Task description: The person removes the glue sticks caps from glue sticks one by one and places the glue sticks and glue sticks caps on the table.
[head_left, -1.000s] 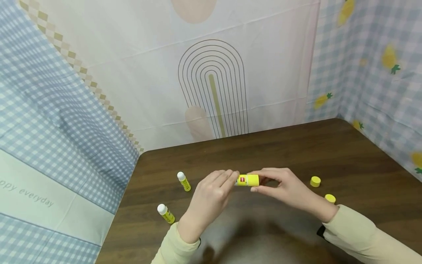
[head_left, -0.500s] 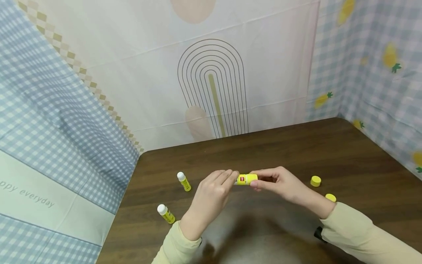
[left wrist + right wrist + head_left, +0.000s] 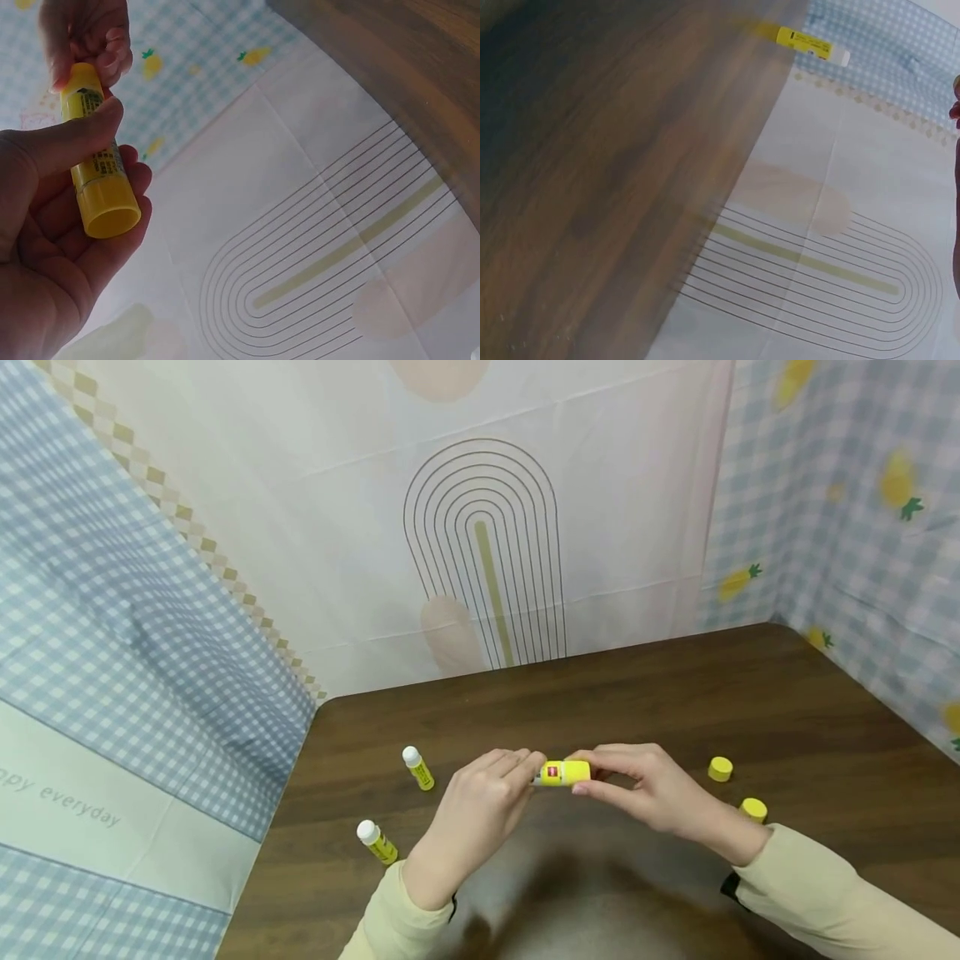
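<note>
Left hand and right hand meet above the bench, each pinching one end of a yellow glue stick held level between them; the left wrist view shows thumb and fingers curled round its barrel, while the right fingers cover the far end, hiding whether a cap sits there. Two uncapped sticks, one farther and one nearer, lie left of the hands. Two loose caps, one farther and one nearer, rest to the right, the nearer just beside the sleeve.
</note>
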